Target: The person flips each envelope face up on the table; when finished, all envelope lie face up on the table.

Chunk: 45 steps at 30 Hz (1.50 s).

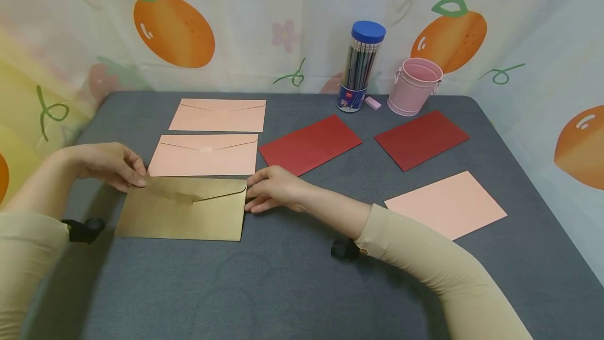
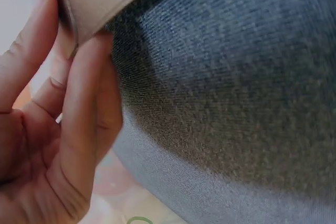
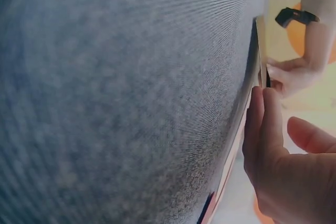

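A gold envelope [image 1: 184, 214] lies in front of two pale pink envelopes on the left half of the table, its flap line showing at the right. At its far left corner my left hand [image 1: 113, 167] pinches it; the left wrist view has the envelope's corner [image 2: 94, 3] between the thumb and the fingers. My right hand [image 1: 276, 190] is at the far right corner. In the right wrist view its fingers [image 3: 271, 119] are nearly straight, tips right at the envelope's edge [image 3: 262, 51], with the thumb [image 3: 310, 135] held apart.
Pale pink envelopes [image 1: 205, 161] [image 1: 219, 114] lie behind the gold one. Two red envelopes [image 1: 311, 146] [image 1: 422, 140] and another pink envelope [image 1: 448, 206] lie to the right. A blue-capped pencil tub [image 1: 360, 67], an eraser [image 1: 373, 103] and a pink bucket [image 1: 412, 91] stand at the back.
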### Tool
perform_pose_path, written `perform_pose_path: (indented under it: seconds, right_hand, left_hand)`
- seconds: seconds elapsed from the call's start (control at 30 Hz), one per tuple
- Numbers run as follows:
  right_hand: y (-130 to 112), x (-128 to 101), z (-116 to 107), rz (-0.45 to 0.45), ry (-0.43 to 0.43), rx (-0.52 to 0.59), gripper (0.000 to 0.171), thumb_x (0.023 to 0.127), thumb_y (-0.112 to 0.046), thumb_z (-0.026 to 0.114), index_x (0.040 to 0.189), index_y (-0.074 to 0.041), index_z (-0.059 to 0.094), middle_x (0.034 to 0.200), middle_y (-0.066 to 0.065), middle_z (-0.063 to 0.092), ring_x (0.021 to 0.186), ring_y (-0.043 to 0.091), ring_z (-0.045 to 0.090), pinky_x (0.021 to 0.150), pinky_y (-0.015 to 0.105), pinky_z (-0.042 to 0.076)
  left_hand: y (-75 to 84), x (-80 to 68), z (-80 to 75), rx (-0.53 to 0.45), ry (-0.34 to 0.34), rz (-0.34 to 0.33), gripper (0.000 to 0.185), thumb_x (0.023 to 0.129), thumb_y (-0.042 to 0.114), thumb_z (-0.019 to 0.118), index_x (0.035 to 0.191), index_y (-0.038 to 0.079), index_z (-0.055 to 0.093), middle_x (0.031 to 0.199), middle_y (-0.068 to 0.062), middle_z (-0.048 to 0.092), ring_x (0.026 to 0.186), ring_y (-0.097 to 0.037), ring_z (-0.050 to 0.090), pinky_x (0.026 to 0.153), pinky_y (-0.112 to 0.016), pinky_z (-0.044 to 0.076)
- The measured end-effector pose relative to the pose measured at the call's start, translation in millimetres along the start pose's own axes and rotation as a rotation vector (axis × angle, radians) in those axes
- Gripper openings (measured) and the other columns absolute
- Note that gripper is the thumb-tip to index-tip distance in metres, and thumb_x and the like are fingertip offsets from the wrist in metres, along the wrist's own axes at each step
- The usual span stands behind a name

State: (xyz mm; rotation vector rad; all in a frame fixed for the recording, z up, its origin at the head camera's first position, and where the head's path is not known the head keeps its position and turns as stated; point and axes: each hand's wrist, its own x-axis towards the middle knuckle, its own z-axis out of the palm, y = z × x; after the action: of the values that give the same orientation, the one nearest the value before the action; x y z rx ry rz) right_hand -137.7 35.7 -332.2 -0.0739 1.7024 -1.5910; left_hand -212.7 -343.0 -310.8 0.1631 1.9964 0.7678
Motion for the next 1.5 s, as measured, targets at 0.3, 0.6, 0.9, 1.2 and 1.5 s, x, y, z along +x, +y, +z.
perform_pose_path:
  seconds: [0.3, 0.6, 0.9, 1.2, 1.5]
  right_hand:
    - [1.1, 1.9, -1.8, 0.043, -0.005, 0.060, 0.039, 0.097, 0.000, 0.053, 0.135, 0.009, 0.047, 0.112, 0.019, 0.063, 0.101, 0.034, 0.072, 0.081, 0.031, 0.062]
    - [0.8, 3.2, -8.0, 0.048, 0.048, 0.075, 0.041, 0.096, 0.001, 0.053, 0.136, 0.010, 0.048, 0.111, 0.017, 0.062, 0.096, 0.034, 0.073, 0.081, 0.033, 0.062]
    - [2.2, 4.0, -13.0, 0.047, 0.059, 0.057, 0.039, 0.100, -0.002, 0.048, 0.137, 0.009, 0.047, 0.125, 0.026, 0.061, 0.113, 0.042, 0.067, 0.084, 0.033, 0.062]
    - [1.9, 1.7, -13.3, 0.037, 0.049, 0.052, 0.038, 0.100, -0.002, 0.048, 0.136, 0.010, 0.048, 0.127, 0.025, 0.059, 0.112, 0.040, 0.068, 0.081, 0.030, 0.062]
    - [1.1, -0.3, -14.2, 0.034, 0.044, 0.049, 0.040, 0.098, 0.001, 0.050, 0.137, 0.010, 0.048, 0.129, 0.026, 0.057, 0.112, 0.040, 0.068, 0.078, 0.028, 0.062]
  left_hand:
    - [10.9, 2.7, 11.7, 0.089, 0.116, -0.080, 0.013, 0.089, 0.022, 0.073, 0.087, 0.010, 0.068, 0.082, 0.008, 0.057, 0.074, -0.004, 0.057, 0.074, -0.021, 0.057]
    - [16.1, 5.0, 16.1, 0.067, 0.137, -0.103, 0.015, 0.088, 0.021, 0.074, 0.087, 0.006, 0.069, 0.086, 0.006, 0.065, 0.080, -0.004, 0.061, 0.077, -0.020, 0.058]
    - [20.0, 7.6, 19.3, 0.081, 0.175, -0.106, 0.016, 0.088, 0.016, 0.074, 0.085, 0.003, 0.065, 0.081, 0.004, 0.058, 0.075, -0.007, 0.059, 0.072, -0.021, 0.059]
    - [19.9, 7.1, 20.5, 0.058, 0.155, -0.106, 0.013, 0.088, 0.014, 0.072, 0.084, 0.004, 0.065, 0.082, 0.004, 0.062, 0.076, -0.006, 0.061, 0.074, -0.021, 0.058]
    - [19.3, 9.0, 21.2, 0.056, 0.170, -0.110, 0.015, 0.086, 0.014, 0.075, 0.082, 0.004, 0.065, 0.077, 0.004, 0.059, 0.073, -0.007, 0.059, 0.071, -0.022, 0.059]
